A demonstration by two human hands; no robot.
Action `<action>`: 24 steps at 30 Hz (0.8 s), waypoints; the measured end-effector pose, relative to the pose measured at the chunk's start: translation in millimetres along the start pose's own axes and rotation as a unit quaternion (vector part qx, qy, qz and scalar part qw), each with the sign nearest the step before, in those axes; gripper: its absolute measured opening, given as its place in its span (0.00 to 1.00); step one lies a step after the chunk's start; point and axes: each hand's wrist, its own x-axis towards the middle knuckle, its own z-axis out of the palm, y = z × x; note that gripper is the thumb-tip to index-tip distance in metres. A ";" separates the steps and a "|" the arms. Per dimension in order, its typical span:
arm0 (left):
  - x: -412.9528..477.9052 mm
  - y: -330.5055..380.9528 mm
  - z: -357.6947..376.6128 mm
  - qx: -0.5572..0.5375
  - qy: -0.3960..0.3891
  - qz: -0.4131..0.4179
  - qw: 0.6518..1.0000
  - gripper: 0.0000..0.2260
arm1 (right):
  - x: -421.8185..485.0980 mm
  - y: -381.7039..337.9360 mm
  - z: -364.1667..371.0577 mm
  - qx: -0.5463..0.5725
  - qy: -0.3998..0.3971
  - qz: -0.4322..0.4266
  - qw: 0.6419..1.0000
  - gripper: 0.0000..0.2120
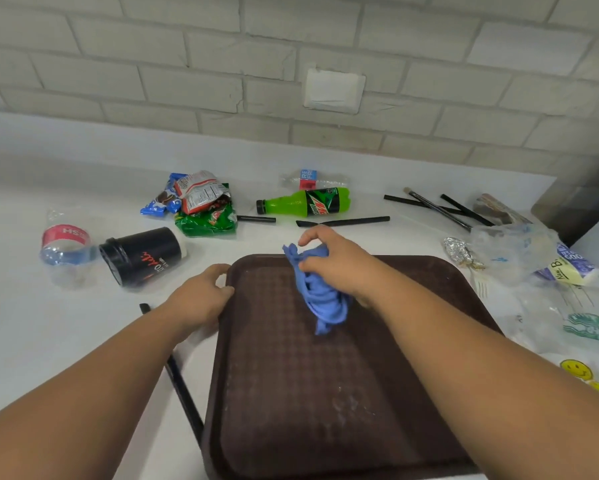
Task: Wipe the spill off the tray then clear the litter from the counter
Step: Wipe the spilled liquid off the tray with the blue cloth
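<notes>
Tray [291, 393] at centre of desk [66, 341]. Cloth [322, 299] in right grip [336, 261], over tray's far half. Left grip [197, 299] on tray's far-left rim. Straw [184, 389] just beside tray's left edge, under left forearm. Left of tray: cup [142, 254] on its side, water bottle [66, 251] further left. Behind tray: wrapper pile [197, 206], soda bottle [308, 202] lying right of it. Right of tray: foil ball [459, 251], plastic bags [512, 258], more straws [440, 207] behind them.
</notes>
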 end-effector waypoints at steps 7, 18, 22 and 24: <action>-3.6 -4.7 2.8 -0.051 0.010 0.033 0.998 0.13 | 55.2 -24.1 46.9 -0.312 0.041 -0.052 0.948 0.10; -4.1 -7.1 2.4 -0.080 0.012 0.043 0.996 0.14 | 58.8 -53.4 82.1 -0.457 -0.009 0.001 0.889 0.16; -0.8 -9.3 1.8 -0.060 0.008 0.053 0.997 0.15 | 56.9 -50.9 85.7 -0.453 -0.014 -0.001 0.891 0.17; 0.1 -10.1 1.6 -0.082 0.000 0.050 0.995 0.16 | 58.3 -51.6 86.3 -0.464 -0.020 -0.002 0.886 0.18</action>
